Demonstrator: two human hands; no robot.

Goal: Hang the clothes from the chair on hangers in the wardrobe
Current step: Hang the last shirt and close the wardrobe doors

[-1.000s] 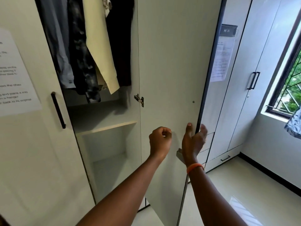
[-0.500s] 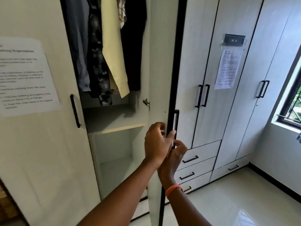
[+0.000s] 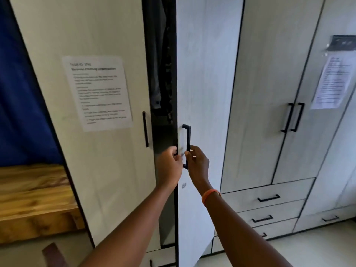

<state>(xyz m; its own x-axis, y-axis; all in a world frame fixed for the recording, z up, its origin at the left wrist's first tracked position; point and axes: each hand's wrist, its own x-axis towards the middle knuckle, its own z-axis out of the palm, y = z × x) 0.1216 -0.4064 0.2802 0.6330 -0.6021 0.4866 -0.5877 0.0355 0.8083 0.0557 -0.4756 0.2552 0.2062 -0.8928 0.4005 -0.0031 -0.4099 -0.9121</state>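
The wardrobe's right door (image 3: pixel 206 74) stands almost closed, leaving a narrow dark gap. Through the gap I see a strip of hanging clothes (image 3: pixel 158 60), a grey garment among them. My right hand (image 3: pixel 198 164) grips the lower part of the door's black bar handle (image 3: pixel 188 135). My left hand (image 3: pixel 169 164) has its fingers curled round the door's left edge, just beside the handle. The left door (image 3: pixel 96 31) is closed and carries a printed sheet (image 3: pixel 98 91). No chair shows in this view.
A wooden bench or bed frame (image 3: pixel 32 199) and a blue curtain (image 3: pixel 17 112) lie to the left. To the right stands another wardrobe (image 3: pixel 269 74) with drawers (image 3: pixel 269 197) and a taped sheet (image 3: pixel 331 83). Pale floor (image 3: pixel 308 251) shows at bottom right.
The right door has swung from wide open to nearly closed. My right hand moved from the door's edge to its handle, my left hand onto the door's edge. My view turned left.
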